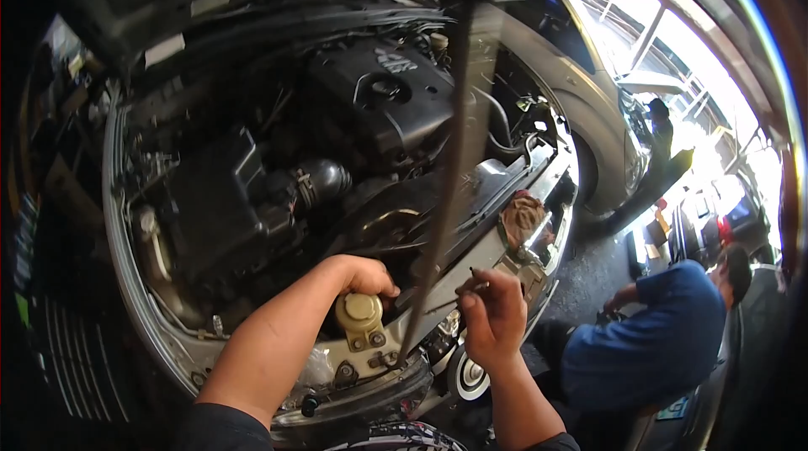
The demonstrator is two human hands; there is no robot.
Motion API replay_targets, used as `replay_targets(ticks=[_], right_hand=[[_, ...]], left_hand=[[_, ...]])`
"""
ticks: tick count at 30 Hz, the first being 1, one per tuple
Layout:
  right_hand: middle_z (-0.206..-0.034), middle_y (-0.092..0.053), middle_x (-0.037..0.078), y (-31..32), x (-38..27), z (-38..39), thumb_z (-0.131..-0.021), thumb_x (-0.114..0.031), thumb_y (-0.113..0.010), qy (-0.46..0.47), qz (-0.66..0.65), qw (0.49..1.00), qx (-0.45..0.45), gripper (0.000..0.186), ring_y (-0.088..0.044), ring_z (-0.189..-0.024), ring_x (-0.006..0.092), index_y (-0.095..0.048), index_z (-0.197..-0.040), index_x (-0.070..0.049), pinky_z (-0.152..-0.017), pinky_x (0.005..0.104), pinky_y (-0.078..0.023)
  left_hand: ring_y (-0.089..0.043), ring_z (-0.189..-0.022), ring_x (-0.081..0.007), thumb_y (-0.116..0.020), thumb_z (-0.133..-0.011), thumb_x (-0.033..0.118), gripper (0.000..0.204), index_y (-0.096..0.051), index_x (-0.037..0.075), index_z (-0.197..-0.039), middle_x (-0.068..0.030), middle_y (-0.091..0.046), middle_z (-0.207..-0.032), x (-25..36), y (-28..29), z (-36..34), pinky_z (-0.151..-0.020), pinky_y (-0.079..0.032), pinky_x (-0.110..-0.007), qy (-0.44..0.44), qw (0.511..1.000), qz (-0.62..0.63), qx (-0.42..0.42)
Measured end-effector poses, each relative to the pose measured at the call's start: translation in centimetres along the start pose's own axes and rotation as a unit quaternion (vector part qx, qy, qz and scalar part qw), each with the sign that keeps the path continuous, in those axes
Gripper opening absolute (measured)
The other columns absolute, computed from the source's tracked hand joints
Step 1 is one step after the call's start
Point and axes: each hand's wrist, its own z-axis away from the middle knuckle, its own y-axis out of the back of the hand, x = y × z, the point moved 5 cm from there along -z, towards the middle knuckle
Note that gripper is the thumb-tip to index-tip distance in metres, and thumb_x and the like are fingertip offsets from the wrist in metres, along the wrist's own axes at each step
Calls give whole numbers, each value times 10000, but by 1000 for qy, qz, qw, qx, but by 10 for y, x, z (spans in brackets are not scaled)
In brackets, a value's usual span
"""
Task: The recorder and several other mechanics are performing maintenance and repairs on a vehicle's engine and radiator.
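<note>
My left hand point(360, 274) reaches into the front of the engine bay, bent at the wrist over a round yellowish part point(360, 311) bolted to a bracket. Its fingers curl down behind that part; what they grip is hidden. To the right, my right hand point(497, 316) is raised over the front panel point(471, 270), thumb and fingers pinched on a thin metal tool point(444, 308) whose exact kind I cannot make out. The hood prop rod point(446, 224) stands between my two hands, its foot near the bracket.
A black engine cover point(383, 89), an air intake hose point(324, 179) and an air filter box point(215, 198) fill the bay. A crumpled brown rag point(523, 217) lies on the front panel. At right, a person in blue point(648, 337) crouches beside another car.
</note>
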Motion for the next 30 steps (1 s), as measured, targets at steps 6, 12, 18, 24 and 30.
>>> replay_targets(ticks=[6, 12, 18, 24, 30], right_hand=[[-877, -680, 88, 53, 10, 37, -903, 17, -665, -25, 16, 999, 37, 278, -659, -711, 132, -594, -1172, 5, -653, 257, -512], [-923, -690, 108, 105, 24, 76, -900, 15, -657, -87, 33, 993, 67, 290, -692, -806, 171, -598, -1183, -8, -749, 284, -544], [-892, -566, 19, 156, 54, 95, -964, 10, -542, -219, -85, 959, 160, 299, -578, -765, 106, -527, -1261, -20, -724, 263, -496], [-826, -593, 15, 178, 73, 82, -892, 37, -549, -254, 82, 955, 127, 392, -510, -742, 77, -613, -1278, 7, -707, 245, -446], [-814, -668, 131, 144, 72, 41, -889, 18, -587, -218, 172, 961, 18, 442, -615, -731, 170, -579, -1331, 13, -718, 313, -502]], left_hand=[[-725, -905, -218, -598, -997, 108, 306, -646, -13, -1274, -140, -732, -1013, 15, -5, 4, -788, -595, -375, 72, 995, 24, 62], [-700, -917, -185, -622, -937, 168, 246, -762, 36, -1090, -69, -755, -1000, 25, -1, -4, -836, -540, -351, 128, 965, -217, 72], [-666, -886, -185, -645, -880, 143, 232, -772, 42, -1045, -75, -752, -984, 28, -4, 3, -839, -508, -352, 94, 982, -158, 49], [-683, -946, -223, -754, -783, 227, 310, -776, 73, -1051, -93, -759, -1010, 38, -2, 9, -871, -513, -356, 60, 957, -265, 107], [-684, -922, -242, -755, -745, 248, 331, -757, 74, -1026, -112, -749, -965, 36, 1, 8, -841, -522, -370, 15, 956, -264, 125]])
